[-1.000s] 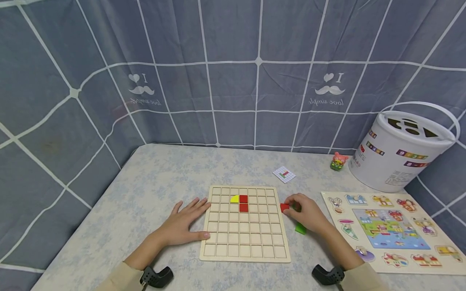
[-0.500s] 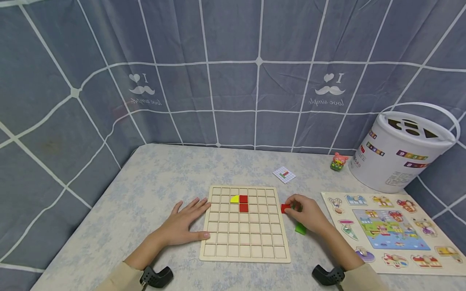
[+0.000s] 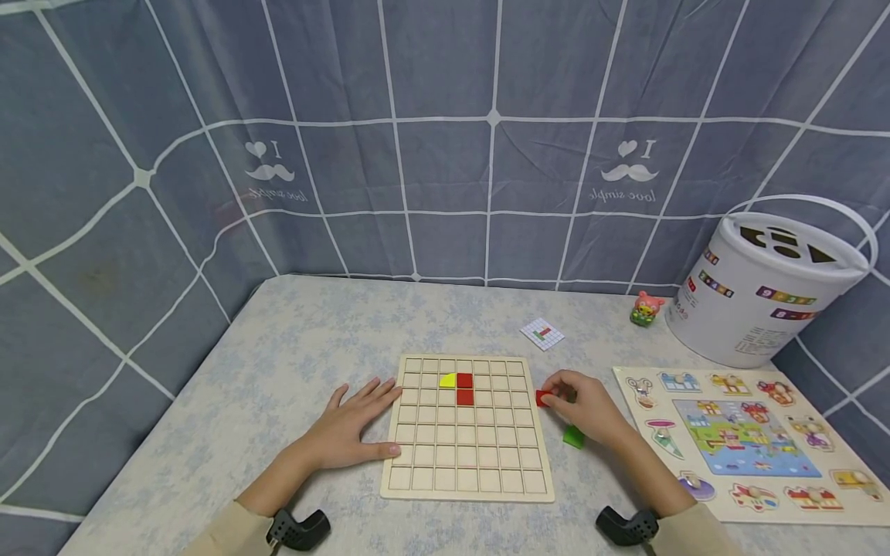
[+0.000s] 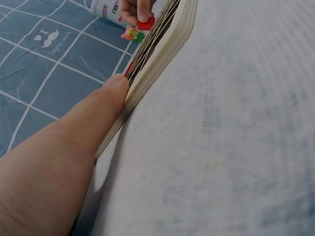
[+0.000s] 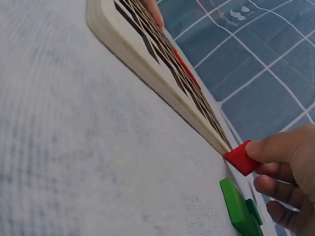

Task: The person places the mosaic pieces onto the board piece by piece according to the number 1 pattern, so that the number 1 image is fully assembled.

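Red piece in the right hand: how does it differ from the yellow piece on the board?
The red piece is pinched in the right hand at the right edge of the board, while the yellow piece sits in a cell. The red piece shows straight edges, though the thumb covers part; the yellow piece has a curved side. Both are small and single-coloured.

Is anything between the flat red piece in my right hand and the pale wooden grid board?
Nothing visible. The flat red piece in your right hand is beside the wooden grid board; the bright green block lies nearer you.
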`<action>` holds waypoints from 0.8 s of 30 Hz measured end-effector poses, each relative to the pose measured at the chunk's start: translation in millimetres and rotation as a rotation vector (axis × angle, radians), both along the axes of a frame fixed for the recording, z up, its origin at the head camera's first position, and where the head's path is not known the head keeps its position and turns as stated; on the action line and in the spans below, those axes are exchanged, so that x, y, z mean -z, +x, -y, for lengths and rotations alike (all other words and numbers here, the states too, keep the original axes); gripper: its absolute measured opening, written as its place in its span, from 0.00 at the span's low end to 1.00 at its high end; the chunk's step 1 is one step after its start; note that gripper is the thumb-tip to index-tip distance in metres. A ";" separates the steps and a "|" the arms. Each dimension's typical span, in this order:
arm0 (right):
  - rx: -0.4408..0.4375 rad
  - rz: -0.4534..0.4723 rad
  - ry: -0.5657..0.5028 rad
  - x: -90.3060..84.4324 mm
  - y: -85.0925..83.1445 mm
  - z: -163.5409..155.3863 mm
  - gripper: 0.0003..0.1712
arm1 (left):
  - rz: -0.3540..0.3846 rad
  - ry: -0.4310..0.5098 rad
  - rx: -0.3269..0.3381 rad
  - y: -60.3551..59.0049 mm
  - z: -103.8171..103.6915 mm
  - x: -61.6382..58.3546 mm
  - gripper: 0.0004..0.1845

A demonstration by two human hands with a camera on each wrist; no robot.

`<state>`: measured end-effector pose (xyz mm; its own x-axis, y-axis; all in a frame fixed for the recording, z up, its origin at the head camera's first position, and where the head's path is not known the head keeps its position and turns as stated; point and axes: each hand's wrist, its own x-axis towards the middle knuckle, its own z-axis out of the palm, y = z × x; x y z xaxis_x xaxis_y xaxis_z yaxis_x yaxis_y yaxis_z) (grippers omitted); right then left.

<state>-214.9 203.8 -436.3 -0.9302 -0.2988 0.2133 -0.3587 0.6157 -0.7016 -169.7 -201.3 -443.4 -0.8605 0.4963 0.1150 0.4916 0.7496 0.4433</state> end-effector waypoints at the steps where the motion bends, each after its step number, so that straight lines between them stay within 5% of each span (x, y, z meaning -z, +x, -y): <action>1: -0.003 0.001 -0.005 -0.5 0.1 0.2 0.04 | 0.006 -0.004 -0.002 -0.2 0.1 0.1 0.48; 24: -0.131 -0.033 -0.045 -13.5 9.1 23.5 0.05 | 0.032 0.002 0.003 -1.0 -0.8 -1.2 0.48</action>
